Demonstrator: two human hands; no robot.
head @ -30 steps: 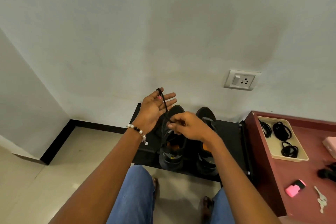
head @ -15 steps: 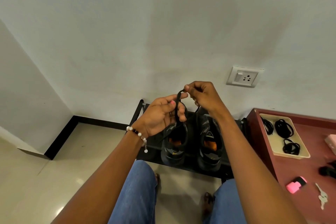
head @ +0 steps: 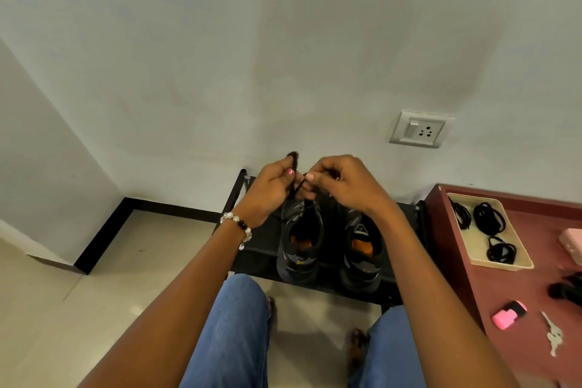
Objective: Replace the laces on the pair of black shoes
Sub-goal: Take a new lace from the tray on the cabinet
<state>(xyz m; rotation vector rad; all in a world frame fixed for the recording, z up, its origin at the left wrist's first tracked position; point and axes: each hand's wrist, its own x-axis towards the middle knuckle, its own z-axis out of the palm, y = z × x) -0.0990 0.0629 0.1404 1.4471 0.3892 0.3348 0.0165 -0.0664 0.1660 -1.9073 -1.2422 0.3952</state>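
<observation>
Above the black rack (head: 258, 242), directly over the toes of the two black shoes, a black lace (head: 295, 187) is held between both hands. The left hand (head: 272, 190) has its fingers curled around the lace, with a short loop of it sticking up past the fingertips; the right hand (head: 346, 183) pinches the same lace between thumb and forefinger, just beside the left thumb. The two hands nearly touch, and the lace runs down between them toward the left shoe (head: 300, 242). Whether its lower end reaches the shoe cannot be told.

On the rack, the left shoe and the right shoe (head: 362, 249) stand side by side, heels toward the person, orange insoles showing, a narrow gap between them. The rack's top has bare black surface to the left of the left shoe, up to its left edge; to the right of the right shoe the forearm hides most of it. The rack's back edge stands against the wall, and its right end sits just beside a maroon table (head: 535, 299).

On that table, right of the rack, a cream tray (head: 516, 261) holds three coiled black laces (head: 488, 217). Nearer the person lie a pink object (head: 508, 315) and keys (head: 552, 337). A wall socket (head: 420, 129) sits above the rack's right end. Left of the rack, open tiled floor (head: 78, 309) runs to the corner. The person's knees in blue jeans (head: 236, 324) sit just short of the rack's front edge.
</observation>
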